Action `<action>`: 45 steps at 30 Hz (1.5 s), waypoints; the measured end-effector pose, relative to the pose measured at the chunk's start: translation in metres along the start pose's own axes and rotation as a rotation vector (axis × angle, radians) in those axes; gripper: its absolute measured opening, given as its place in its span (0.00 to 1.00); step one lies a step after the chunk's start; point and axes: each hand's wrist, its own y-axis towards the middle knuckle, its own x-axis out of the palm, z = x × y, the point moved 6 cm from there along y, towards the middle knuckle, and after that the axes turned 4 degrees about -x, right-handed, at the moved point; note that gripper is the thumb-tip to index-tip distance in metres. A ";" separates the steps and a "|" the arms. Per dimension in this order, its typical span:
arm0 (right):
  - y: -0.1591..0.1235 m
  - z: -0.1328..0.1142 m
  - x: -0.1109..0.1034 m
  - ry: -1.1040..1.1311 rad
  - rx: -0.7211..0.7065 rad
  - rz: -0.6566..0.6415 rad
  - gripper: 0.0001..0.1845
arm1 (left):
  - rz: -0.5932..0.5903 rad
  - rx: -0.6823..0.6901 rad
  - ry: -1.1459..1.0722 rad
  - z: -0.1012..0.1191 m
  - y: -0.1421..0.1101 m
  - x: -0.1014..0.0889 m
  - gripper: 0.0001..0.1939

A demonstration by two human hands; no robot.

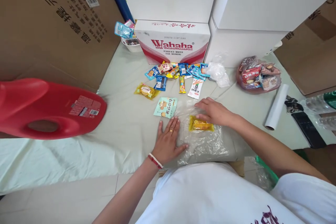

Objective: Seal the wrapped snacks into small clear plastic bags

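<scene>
My left hand (168, 140) lies flat with fingers spread on the left edge of a clear plastic bag (207, 143) that is spread on the pale cloth. My right hand (214, 111) rests palm down on the bag's far side, fingers stretched toward a yellow snack packet (201, 125) that lies inside or under the plastic. A light green biscuit packet (165, 107) sits just beyond my left hand. Farther back lies a scatter of several small snack packets (178, 71), among them a yellow one (146, 90).
A red plastic jug (47, 108) lies at the left. A Wahaha carton (173, 42) and white boxes stand at the back, brown cartons at both sides. A bag of snacks (257, 75), a white roll (276, 106), keys and a phone (308, 129) lie at the right.
</scene>
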 end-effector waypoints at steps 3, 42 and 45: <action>-0.024 -0.013 0.010 -0.103 0.018 -0.045 0.31 | 0.017 -0.013 -0.008 0.000 0.000 -0.001 0.51; -0.080 0.007 -0.021 0.320 0.005 -0.053 0.16 | 0.003 0.065 -0.148 -0.010 -0.019 -0.016 0.22; -0.054 0.041 -0.030 0.133 0.192 0.024 0.14 | 0.020 0.054 -0.223 -0.015 -0.021 -0.016 0.27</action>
